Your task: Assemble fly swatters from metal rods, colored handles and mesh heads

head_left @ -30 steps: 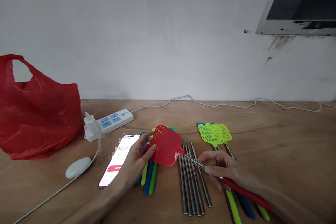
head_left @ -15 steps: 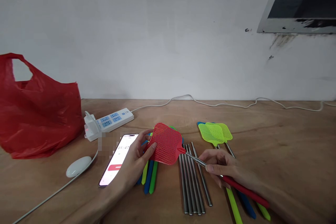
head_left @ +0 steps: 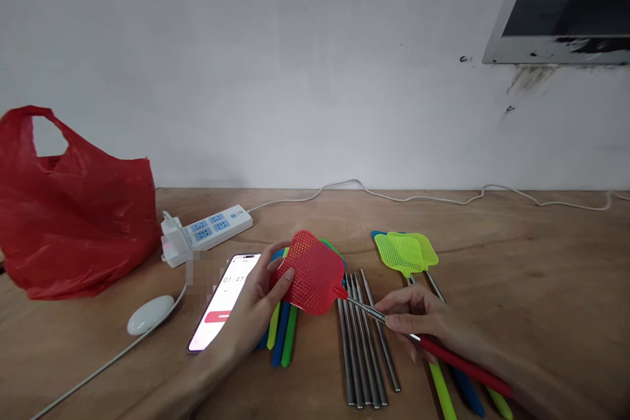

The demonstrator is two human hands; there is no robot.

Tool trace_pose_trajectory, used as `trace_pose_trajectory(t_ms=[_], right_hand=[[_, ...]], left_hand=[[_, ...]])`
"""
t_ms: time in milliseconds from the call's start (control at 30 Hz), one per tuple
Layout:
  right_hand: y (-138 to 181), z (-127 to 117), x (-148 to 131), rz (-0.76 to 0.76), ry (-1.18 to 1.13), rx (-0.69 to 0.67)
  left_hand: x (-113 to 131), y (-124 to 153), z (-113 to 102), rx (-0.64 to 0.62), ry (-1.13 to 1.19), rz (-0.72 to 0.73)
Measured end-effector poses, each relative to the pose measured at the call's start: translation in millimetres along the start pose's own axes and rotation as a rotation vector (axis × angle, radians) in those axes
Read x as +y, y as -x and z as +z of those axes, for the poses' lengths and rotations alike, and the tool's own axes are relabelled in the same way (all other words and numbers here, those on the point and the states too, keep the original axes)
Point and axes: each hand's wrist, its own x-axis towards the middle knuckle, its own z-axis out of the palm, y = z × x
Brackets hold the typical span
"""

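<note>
A red fly swatter (head_left: pixel 315 273) is held between both hands, tilted with its mesh head to the left and its red handle toward the lower right. My left hand (head_left: pixel 260 295) pinches the left edge of the mesh, thumb on top. My right hand (head_left: pixel 413 318) is closed around the metal shaft just above the handle. Beneath the mesh lie other swatters, with blue, yellow and green handles (head_left: pixel 289 341) showing. Several loose metal rods (head_left: pixel 361 348) lie side by side between the hands. Under my right hand are yellow-green swatters (head_left: pixel 406 252) and a blue handle (head_left: pixel 467 390).
To the left, a phone (head_left: pixel 221 305) showing a timer lies partly behind my left forearm. Near it are a white power strip (head_left: pixel 209 233), a white mouse-shaped object (head_left: pixel 150 315) with a cable, and a red plastic bag (head_left: pixel 83 223). A thin white cord (head_left: pixel 408 199) runs along the wall.
Both hands keep the same hold on the red swatter, which has barely moved. The whole view has shifted slightly, with things appearing a little lower and farther right.
</note>
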Motion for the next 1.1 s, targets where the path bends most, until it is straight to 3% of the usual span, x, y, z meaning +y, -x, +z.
trace_pose_trajectory(t_ms=[500,1100], right_hand=[[3,11,-9,-0.022,-0.006,0.045],[5,20,3,-0.075,0.045,0.14]], left_hand=[[-8,4,1,-0.008,-0.104,0.023],[-15,12,4,-0.044,-0.174,0.005]])
